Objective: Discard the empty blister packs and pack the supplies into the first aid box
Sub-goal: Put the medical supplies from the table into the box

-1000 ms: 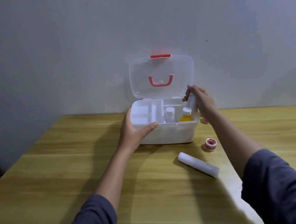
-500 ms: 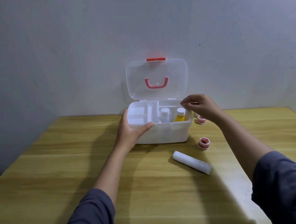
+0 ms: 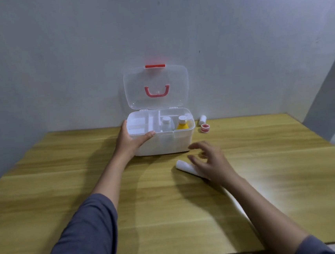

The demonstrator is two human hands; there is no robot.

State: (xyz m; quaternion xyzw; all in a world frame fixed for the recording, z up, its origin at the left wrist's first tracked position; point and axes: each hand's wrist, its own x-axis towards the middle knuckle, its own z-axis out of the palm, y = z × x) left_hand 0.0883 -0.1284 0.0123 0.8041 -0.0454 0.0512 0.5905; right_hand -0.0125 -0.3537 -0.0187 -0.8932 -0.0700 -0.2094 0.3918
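Since the earlier frame, the right hand (image 3: 213, 161) has left the rim of the first aid box (image 3: 164, 141) and dropped to the bench (image 3: 65, 177). Its fingers (image 3: 195, 160) are spread and released, lying over the white roll (image 3: 184, 167), which rests under them. The left hand (image 3: 131, 140) still grips the box's left front corner.

Our left hand (image 3: 132, 139) is stretched forward, thumb and fingers spread in a clasp; our right hand (image 3: 211, 161) hovers lower, fingers loosely splayed, blurred.
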